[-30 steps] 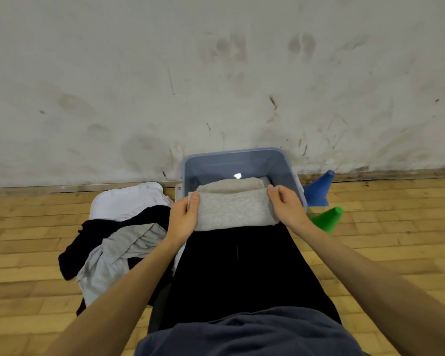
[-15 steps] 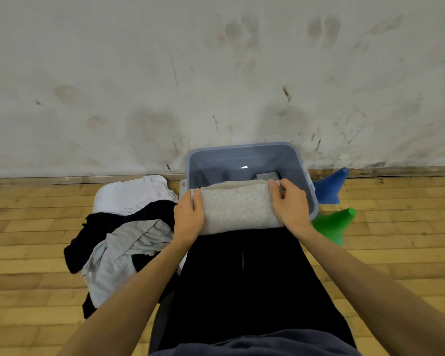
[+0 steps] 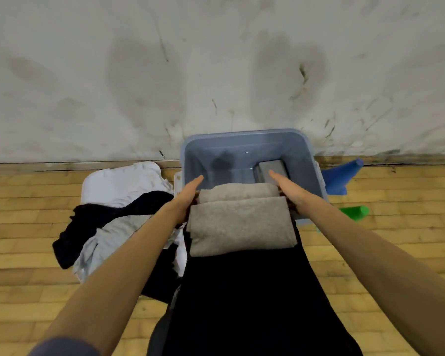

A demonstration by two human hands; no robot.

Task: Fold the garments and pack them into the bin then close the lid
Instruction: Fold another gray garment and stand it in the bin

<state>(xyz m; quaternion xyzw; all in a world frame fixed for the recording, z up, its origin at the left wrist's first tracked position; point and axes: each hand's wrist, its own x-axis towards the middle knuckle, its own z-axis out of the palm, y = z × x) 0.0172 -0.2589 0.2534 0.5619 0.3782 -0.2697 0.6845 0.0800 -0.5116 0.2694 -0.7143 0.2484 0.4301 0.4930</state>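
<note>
A folded light-grey garment [image 3: 239, 224] lies between my two hands, its far end over the near rim of the blue-grey bin [image 3: 244, 132]. My left hand [image 3: 190, 194] presses its left side and my right hand [image 3: 285, 186] its right side, with fingers straight and pointing into the bin. A darker grey folded item [image 3: 271, 168] lies at the bin's bottom right. Left of the bin, a loose pile of black and light-grey garments [image 3: 108, 224] sits on the floor. A white rounded thing [image 3: 123, 181] lies behind the pile; I cannot tell whether it is the lid or a garment.
The bin stands on a wooden floor against a scuffed white wall [image 3: 216, 73]. A blue cone [image 3: 342, 176] and a green cone [image 3: 355, 211] lie just right of the bin. My black-clad legs [image 3: 242, 291] stretch below the garment.
My hands went from gripping the garment's ends, thumbs on top, to flat along its sides with straight fingers. The view has moved closer to the bin.
</note>
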